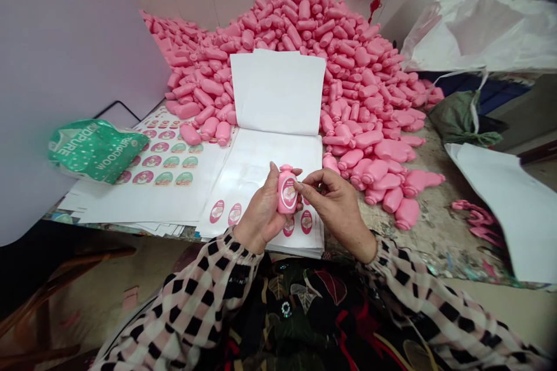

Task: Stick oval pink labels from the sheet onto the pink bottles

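Observation:
My left hand [261, 208] is wrapped round a small pink bottle [287, 190], held upright above the sticker sheets. An oval label sits on the bottle's front. My right hand [328, 200] has its fingertips pinched against the label's right edge. Under both hands lies a stack of white sticker sheets [256, 185] with a few oval labels left near its front edge. A huge pile of identical pink bottles [331, 64] covers the back and right of the table.
A folded-up white backing sheet [278, 93] leans against the pile. More label sheets [167, 159] lie to the left, with a green plastic bag [93, 148] on them. White sacks [478, 29] sit at the right. Pink scraps [476, 220] lie on the worn tabletop.

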